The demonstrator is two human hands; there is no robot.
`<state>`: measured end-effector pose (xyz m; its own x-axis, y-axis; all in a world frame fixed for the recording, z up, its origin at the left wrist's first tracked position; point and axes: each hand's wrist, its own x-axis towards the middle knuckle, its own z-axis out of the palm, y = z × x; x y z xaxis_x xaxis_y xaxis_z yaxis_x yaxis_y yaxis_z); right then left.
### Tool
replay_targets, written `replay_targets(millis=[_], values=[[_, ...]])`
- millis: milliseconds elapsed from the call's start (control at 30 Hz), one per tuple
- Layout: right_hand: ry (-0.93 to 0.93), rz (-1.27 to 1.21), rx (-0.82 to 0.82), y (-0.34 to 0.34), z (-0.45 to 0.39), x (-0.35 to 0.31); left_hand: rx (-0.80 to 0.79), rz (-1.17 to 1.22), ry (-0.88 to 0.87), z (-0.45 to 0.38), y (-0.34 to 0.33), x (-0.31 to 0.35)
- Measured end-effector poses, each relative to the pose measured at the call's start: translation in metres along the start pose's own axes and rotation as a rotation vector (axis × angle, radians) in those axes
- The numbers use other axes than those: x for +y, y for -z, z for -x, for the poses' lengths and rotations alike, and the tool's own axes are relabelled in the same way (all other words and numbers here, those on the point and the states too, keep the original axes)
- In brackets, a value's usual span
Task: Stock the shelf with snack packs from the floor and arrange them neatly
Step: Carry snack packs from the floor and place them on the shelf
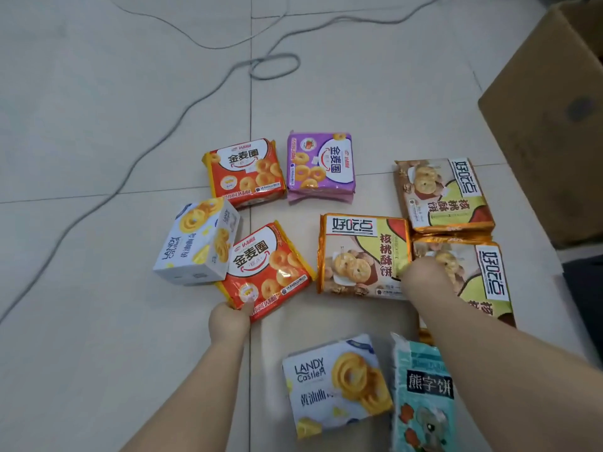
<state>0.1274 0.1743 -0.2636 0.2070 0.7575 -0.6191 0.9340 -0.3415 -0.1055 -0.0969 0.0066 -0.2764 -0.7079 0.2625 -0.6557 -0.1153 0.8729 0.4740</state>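
Several snack packs lie on the tiled floor. My left hand (228,319) pinches the near corner of a red ring-biscuit pack (266,270). My right hand (424,278) grips the right edge of a gold walnut-biscuit pack (360,256), between it and a second gold pack (479,275); its fingers are hidden. A third gold pack (447,195) lies farther back. Another red pack (244,171) and a purple pack (319,168) lie at the far side. Two white Landy boxes (199,243) (336,383) and a teal pack (422,396) lie near me.
A grey cable (182,115) loops across the floor at the left and back. An open cardboard box (551,119) stands at the right. No shelf is in view. Bare tiles stretch to the left of the packs.
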Motion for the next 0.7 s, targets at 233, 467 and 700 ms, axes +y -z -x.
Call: replay_targets(millis=[233,467,700], values=[[0.034,0.104,0.074,-0.013,0.008,-0.004,-0.025,0.138,-0.046,0.000,-0.007,0.010],[0.114,0.129,-0.030,-0.013,0.003,0.000,-0.046,0.098,-0.159,0.002,0.001,0.010],[0.238,-0.045,0.165,0.071,0.089,0.007,0.012,-0.037,-0.295,0.096,0.066,0.048]])
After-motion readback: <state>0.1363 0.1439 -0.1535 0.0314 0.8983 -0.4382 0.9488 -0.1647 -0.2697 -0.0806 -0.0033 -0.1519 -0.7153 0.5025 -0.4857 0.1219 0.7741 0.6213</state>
